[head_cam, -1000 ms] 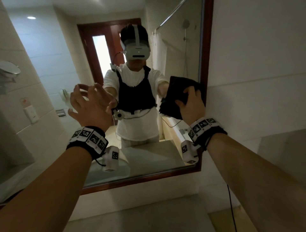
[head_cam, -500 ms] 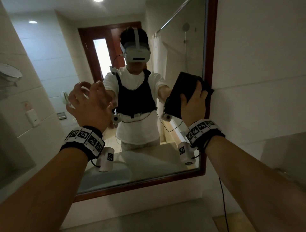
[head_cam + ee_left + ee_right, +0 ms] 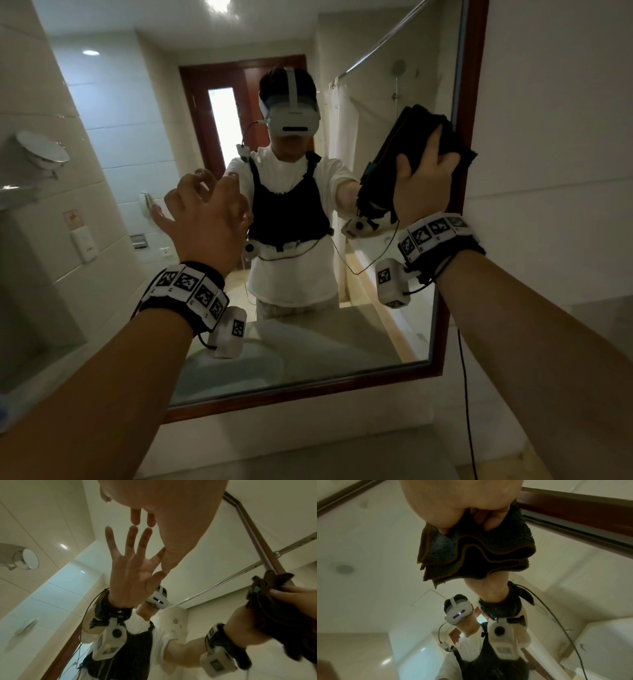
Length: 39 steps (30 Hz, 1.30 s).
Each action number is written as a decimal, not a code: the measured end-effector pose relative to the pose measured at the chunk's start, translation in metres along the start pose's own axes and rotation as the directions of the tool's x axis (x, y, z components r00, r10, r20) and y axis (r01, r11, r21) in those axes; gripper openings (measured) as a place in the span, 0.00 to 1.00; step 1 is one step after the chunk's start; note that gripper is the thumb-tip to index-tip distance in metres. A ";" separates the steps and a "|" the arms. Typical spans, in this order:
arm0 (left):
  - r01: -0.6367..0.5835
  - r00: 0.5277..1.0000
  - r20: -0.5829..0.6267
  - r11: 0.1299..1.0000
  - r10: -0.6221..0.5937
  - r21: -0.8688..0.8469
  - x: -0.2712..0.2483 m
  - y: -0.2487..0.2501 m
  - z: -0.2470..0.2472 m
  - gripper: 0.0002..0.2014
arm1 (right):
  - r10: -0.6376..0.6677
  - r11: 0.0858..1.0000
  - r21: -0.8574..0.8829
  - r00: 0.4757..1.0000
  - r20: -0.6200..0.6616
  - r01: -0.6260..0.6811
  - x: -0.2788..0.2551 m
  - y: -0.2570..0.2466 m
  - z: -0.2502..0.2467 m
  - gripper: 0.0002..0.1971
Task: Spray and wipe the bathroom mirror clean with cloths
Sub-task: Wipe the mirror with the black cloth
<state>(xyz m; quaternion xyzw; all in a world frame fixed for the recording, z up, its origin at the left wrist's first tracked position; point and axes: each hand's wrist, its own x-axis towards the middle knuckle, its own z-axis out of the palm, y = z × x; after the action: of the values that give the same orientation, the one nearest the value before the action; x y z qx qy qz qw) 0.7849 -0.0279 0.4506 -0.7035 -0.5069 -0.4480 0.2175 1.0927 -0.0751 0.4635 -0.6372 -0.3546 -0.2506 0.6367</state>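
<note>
R hand (image 3: pixel 423 185) grips a folded dark cloth (image 3: pixel 409 137), thumb and fingers curled round it, pressed to the mirror (image 3: pixel 308 342) at its right edge, just beside the wood frame (image 3: pixel 474 85); cloth partly hidden behind the hand, lower folds blend w/ its reflection. L hand (image 3: pixel 209 219) holds nothing, fingers spread, tips at the glass; in the L wrist view fingertips (image 3: pixel 135 519) meet their reflection. Frame's top is cut off.

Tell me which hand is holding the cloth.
The right hand: it grips the folded dark cloth by the mirror's right frame. The left hand holds nothing.
</note>
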 end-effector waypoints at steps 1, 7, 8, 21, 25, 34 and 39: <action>-0.004 1.000 0.004 1.000 0.004 0.003 0.000 -0.002 0.001 0.32 | -0.029 1.000 -0.008 1.000 0.010 0.029 -0.002 -0.003 0.001 0.35; -0.031 0.999 0.011 0.999 0.032 -0.014 -0.001 -0.008 0.006 0.32 | -0.153 0.982 -0.091 0.976 0.153 0.168 -0.022 -0.038 0.009 0.36; -0.040 0.999 0.013 0.999 0.040 -0.021 -0.002 -0.011 0.006 0.33 | -0.177 0.974 -0.108 0.968 0.180 0.198 -0.028 -0.046 0.012 0.36; -0.181 0.983 -0.003 0.964 0.184 -0.197 -0.004 -0.051 0.003 0.28 | -0.355 0.907 -0.076 0.848 0.395 0.415 -0.108 -0.140 0.054 0.21; -0.179 0.983 0.011 0.975 0.182 -0.133 -0.015 -0.062 0.003 0.31 | -0.387 0.833 -0.163 0.767 0.512 0.529 -0.140 -0.147 0.053 0.20; 0.010 0.996 0.084 0.990 0.002 -0.141 -0.059 -0.096 0.019 0.29 | -0.377 0.852 -0.076 0.708 0.598 0.518 -0.198 -0.139 0.073 0.17; -0.003 0.990 0.136 0.988 0.024 -0.157 -0.072 -0.107 0.029 0.33 | -0.353 0.874 -0.041 0.691 0.631 0.484 -0.254 -0.115 0.085 0.13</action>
<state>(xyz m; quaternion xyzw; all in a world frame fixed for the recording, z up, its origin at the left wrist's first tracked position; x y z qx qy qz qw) 0.6938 -0.0014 0.3590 -0.7510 -0.4791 -0.4356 0.1293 0.8343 -0.0316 0.3353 -0.6464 -0.6478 -0.2073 0.3458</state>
